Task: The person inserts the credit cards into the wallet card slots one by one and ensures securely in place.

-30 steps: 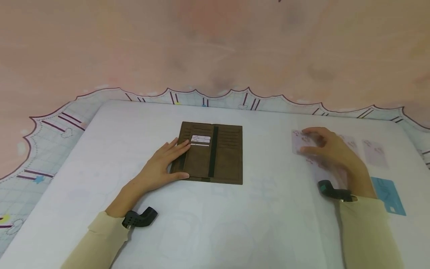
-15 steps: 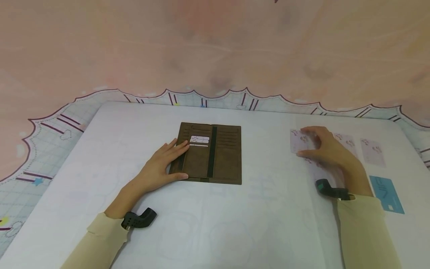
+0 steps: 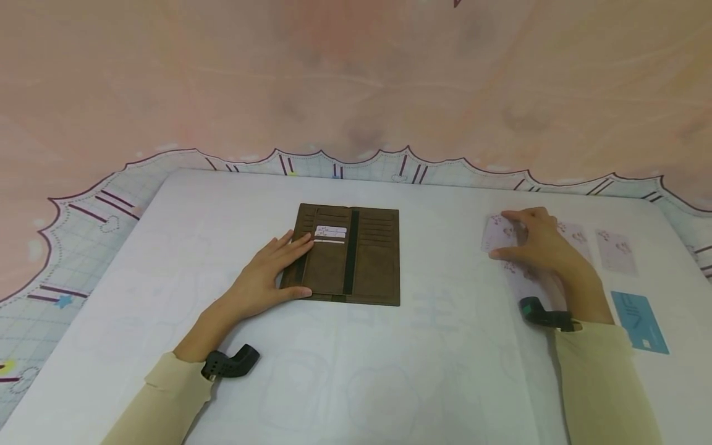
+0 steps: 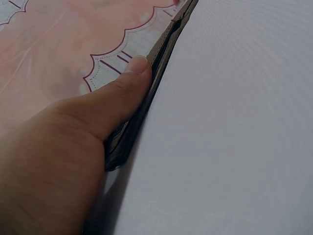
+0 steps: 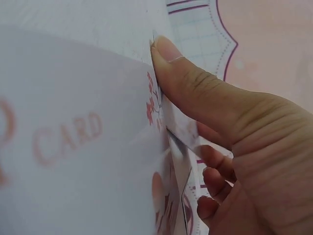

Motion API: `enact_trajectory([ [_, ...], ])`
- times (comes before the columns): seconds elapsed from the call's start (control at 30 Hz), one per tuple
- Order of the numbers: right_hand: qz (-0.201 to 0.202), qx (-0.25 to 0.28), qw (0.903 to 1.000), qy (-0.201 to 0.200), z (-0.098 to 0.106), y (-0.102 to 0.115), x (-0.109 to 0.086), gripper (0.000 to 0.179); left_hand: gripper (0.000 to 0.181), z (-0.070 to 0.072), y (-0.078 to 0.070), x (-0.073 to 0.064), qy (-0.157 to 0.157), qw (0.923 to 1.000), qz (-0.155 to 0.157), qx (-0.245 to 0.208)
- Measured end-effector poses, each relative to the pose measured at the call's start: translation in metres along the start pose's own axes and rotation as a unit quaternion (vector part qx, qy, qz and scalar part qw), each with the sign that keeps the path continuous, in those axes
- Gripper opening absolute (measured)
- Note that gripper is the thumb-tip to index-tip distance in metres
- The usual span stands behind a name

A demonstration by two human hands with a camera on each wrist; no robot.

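An open brown wallet (image 3: 379, 272) lies on the white table, with pale printed cards (image 3: 330, 232) showing in its left-side slots. My left hand (image 3: 266, 275) rests on the wallet's left side, fingers extended and thumb along the near edge, as the left wrist view also shows. At the right, my right hand (image 3: 542, 247) pinches a pale flower-printed card (image 3: 494, 233) between thumb and fingers; the card looks slightly tilted. Below that hand lies another pale card (image 3: 523, 285), partly covered. Large "CARD" lettering on a pale card (image 5: 68, 132) fills the right wrist view's left side.
Further right are two more pale cards, one partly behind my right hand (image 3: 575, 236) and one fully visible card (image 3: 616, 252). A blue card (image 3: 639, 321) lies beside the right sleeve. A scalloped patterned cloth (image 3: 367, 168) borders the table's far edge.
The pale card at my right hand has turned and tilted slightly, and the thumb and fingers have closed in on it a little. The left hand and wallet stay put.
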State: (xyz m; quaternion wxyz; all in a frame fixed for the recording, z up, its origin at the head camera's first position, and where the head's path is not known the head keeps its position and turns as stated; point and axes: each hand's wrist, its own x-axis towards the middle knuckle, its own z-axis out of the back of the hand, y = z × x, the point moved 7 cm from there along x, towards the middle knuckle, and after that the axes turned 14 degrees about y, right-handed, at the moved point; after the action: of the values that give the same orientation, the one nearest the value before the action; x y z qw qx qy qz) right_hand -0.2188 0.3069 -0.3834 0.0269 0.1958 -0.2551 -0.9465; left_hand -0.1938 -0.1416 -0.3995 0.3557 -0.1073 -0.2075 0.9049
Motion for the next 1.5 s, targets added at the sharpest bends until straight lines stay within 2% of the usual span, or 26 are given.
enact_trajectory([
  [0.17, 0.005, 0.020, 0.9996, -0.020, 0.002, 0.003, 0.000, 0.095, 0.087, 0.001, 0.000, -0.001, -0.001, 1.0000, -0.001, 0.000],
  [0.43, 0.031, 0.045, 0.9985, -0.010, 0.001, 0.007, -0.001, 0.098, 0.087, 0.002, -0.001, -0.001, 0.001, 1.0000, 0.003, -0.004],
  [0.6, 0.027, 0.048, 0.9984, -0.015, 0.004, 0.007, -0.002, 0.082, 0.086, 0.003, -0.001, -0.002, 0.002, 0.9999, 0.009, -0.008],
  [0.77, 0.048, 0.045, 0.9972, -0.037, 0.010, 0.013, -0.005, 0.062, 0.086, 0.003, 0.000, -0.003, -0.001, 0.9999, 0.005, -0.009],
  [0.93, 0.066, 0.064, 0.9931, -0.072, 0.015, 0.020, -0.006, 0.060, 0.086, 0.000, 0.001, -0.003, 0.000, 0.9999, 0.000, -0.013],
  [1.1, 0.109, 0.117, 0.9818, -0.103, 0.019, 0.040, -0.003, 0.058, 0.086, -0.002, 0.000, -0.004, -0.002, 0.9998, -0.001, -0.021],
  [1.23, 0.134, 0.145, 0.9750, -0.101, 0.018, 0.059, 0.004, 0.058, 0.086, -0.001, -0.001, -0.004, -0.003, 0.9998, -0.002, -0.020],
  [1.5, 0.172, 0.226, 0.9578, -0.046, 0.004, 0.105, 0.020, 0.056, 0.085, 0.002, -0.003, -0.003, -0.003, 0.9999, -0.003, -0.013],
])
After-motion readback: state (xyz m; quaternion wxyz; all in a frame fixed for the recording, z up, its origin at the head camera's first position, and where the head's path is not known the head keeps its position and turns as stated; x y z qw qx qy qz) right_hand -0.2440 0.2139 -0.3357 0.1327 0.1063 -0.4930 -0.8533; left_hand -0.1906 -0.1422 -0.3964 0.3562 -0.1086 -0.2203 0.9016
